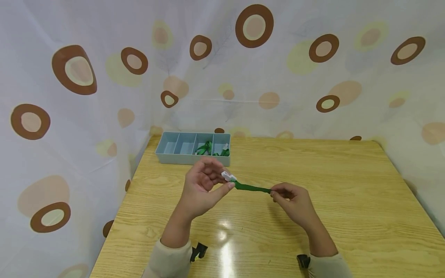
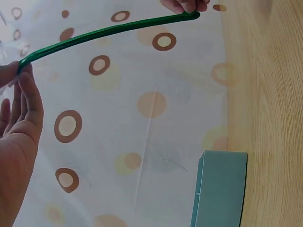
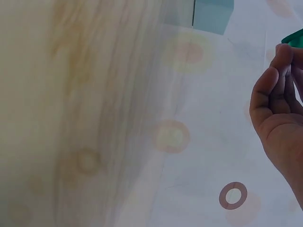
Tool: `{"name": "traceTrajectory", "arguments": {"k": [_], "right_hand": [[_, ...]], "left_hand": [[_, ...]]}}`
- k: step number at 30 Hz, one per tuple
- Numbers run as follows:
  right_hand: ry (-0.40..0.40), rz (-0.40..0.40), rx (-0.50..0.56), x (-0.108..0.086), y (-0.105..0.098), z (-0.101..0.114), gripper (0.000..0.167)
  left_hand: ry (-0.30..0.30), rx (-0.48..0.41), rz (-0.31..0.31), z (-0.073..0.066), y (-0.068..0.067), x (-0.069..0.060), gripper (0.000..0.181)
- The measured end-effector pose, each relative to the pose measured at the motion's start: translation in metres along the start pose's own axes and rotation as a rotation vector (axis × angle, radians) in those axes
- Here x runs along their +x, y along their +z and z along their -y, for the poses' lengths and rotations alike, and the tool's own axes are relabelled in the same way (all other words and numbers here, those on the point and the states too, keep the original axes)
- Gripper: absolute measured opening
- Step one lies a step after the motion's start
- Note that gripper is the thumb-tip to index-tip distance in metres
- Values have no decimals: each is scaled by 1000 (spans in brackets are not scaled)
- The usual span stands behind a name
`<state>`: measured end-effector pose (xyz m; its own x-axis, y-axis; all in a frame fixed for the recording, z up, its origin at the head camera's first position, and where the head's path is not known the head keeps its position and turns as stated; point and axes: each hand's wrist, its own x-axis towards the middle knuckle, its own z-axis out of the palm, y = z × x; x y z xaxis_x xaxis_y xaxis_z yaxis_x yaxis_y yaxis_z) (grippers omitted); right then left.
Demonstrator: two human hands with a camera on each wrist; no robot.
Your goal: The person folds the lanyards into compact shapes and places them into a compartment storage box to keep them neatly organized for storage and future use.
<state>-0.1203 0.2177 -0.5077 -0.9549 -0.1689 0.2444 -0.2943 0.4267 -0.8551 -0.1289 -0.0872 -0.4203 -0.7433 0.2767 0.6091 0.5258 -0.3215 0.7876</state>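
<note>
A folded green ribbon strap (image 1: 252, 188) with a white plastic clip (image 1: 227, 176) at its left end stretches between both hands above the table. My left hand (image 1: 201, 189) pinches the clip end between thumb and fingers, the other fingers loosely bent. At the far end, the thumb and fingertips of my right hand (image 1: 293, 202) pinch the ribbon. In the left wrist view the strap (image 2: 109, 31) runs long and slightly bowed from the left hand (image 2: 21, 127) to the right fingertips. The right wrist view catches only a bit of green beside the right hand (image 3: 281, 104).
Behind the left hand stands a blue-grey divided box (image 1: 189, 159) near the table's back edge. Its two right compartments hold green ribbons (image 1: 205, 148) with white pieces. The wooden table (image 1: 330, 170) borders a patterned curtain (image 1: 222, 77) at the back and sides.
</note>
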Motion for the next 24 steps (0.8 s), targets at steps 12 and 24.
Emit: {"name": "traceTrajectory", "arguments": {"k": [12, 24], "right_hand": [[-45, -21, 153, -4, 1, 2, 11], [-199, -3, 533, -6, -8, 6, 19]], "left_hand": [[-73, 100, -311, 4, -7, 3, 41], [-105, 226, -400, 14, -13, 1, 38]]}}
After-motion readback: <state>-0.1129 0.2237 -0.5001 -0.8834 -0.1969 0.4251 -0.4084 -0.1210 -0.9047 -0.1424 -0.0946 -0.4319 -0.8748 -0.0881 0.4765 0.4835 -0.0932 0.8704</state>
